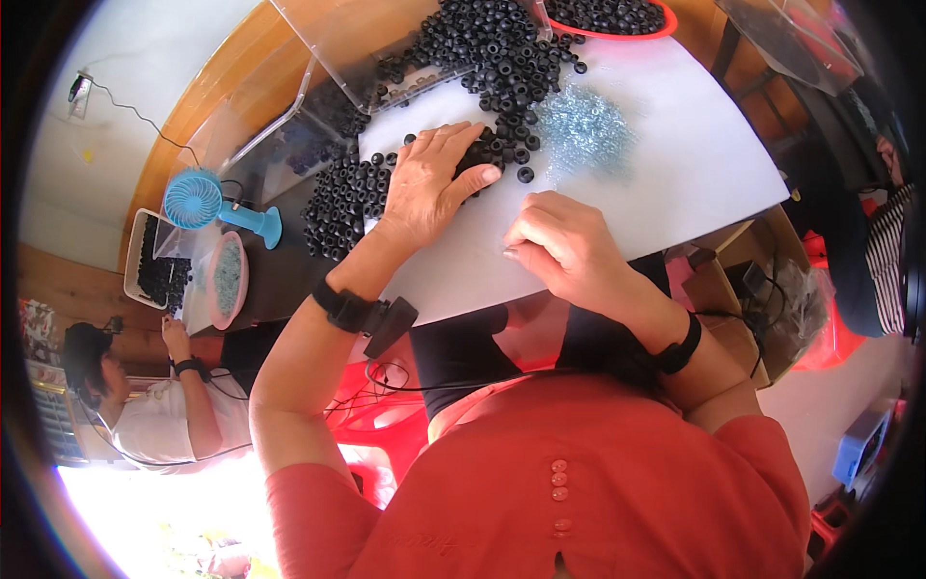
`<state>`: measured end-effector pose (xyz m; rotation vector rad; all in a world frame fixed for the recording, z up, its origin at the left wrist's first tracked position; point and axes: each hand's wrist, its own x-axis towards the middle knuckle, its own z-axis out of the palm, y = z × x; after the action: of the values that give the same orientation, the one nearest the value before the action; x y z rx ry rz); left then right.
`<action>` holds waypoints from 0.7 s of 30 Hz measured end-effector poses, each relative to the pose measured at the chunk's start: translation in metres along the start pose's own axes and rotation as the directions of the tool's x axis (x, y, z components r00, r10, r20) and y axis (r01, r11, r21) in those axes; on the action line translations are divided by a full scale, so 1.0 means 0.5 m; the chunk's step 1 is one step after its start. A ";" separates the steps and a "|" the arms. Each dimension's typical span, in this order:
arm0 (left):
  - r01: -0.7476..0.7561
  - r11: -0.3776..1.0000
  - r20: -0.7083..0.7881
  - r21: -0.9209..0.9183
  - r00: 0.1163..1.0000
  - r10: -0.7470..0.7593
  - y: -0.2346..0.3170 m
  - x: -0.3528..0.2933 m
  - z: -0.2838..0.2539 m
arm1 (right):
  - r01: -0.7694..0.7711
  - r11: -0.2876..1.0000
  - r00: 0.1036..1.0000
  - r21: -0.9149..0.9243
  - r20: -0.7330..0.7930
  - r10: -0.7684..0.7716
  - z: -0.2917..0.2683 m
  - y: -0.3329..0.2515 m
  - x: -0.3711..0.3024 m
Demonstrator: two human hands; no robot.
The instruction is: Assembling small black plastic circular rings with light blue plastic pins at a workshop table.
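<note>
My left hand (pixel 429 188) lies palm down on the white tabletop (pixel 694 145), fingers stretched out over the edge of a heap of black round bead-like pieces with holes (pixel 497 58). More black pieces (pixel 347 203) lie to its left, beside the wrist. Just right of the middle, my right hand (pixel 569 246) is held above the near part of the tabletop with its fingers curled together. What it pinches, if anything, is hidden. Beyond that hand a pile of small clear, bluish pieces (pixel 588 130) is spread on the white surface.
A clear plastic box (pixel 318 87) stands at the far left, and a red-rimmed bowl (pixel 666 24) of black pieces at the back. Left are a blue fan (pixel 198 201) and a pink bowl (pixel 241 299). Another person (pixel 164 405) sits left; a cardboard box (pixel 743 280) stands right.
</note>
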<state>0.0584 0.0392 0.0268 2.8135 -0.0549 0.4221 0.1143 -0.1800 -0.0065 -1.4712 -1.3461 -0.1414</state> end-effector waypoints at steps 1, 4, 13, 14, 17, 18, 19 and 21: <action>-0.022 1.000 0.001 0.007 1.000 0.022 0.004 -0.008 -0.003 | 0.032 0.999 0.999 0.003 -0.025 -0.032 0.000 0.001 0.000; -0.065 0.998 -0.013 -0.003 0.998 0.065 0.013 -0.033 -0.016 | 0.036 0.999 0.999 -0.025 -0.017 -0.036 0.001 -0.002 0.001; -0.105 0.989 -0.208 0.101 0.970 0.124 0.067 -0.120 -0.033 | -0.023 0.986 0.994 -0.167 -0.113 0.004 -0.063 0.007 -0.003; -0.112 0.992 -0.244 0.062 0.962 0.123 0.078 -0.130 -0.033 | -0.064 0.958 0.992 -0.279 -0.120 0.032 -0.089 0.011 0.001; -0.124 0.992 -0.273 -0.014 0.955 0.116 0.108 -0.149 -0.010 | -0.079 0.855 0.992 -0.513 -0.126 0.017 -0.108 0.015 0.018; -0.120 0.991 -0.266 -0.053 0.959 0.102 0.117 -0.150 0.000 | -0.066 0.783 0.998 -0.618 -0.046 0.047 -0.098 0.019 0.018; -0.136 0.985 -0.277 -0.110 0.955 0.101 0.126 -0.147 0.010 | -0.041 0.700 0.996 -0.713 0.029 0.087 -0.090 0.020 0.020; -0.134 0.982 -0.267 -0.132 0.959 0.094 0.135 -0.144 0.019 | 0.036 0.687 0.997 -0.726 0.072 0.024 -0.068 0.012 0.027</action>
<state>-0.0131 -0.0287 0.0163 2.5926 -0.1858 0.7778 0.1422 -0.1951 0.0130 -2.1530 -1.4270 -0.7071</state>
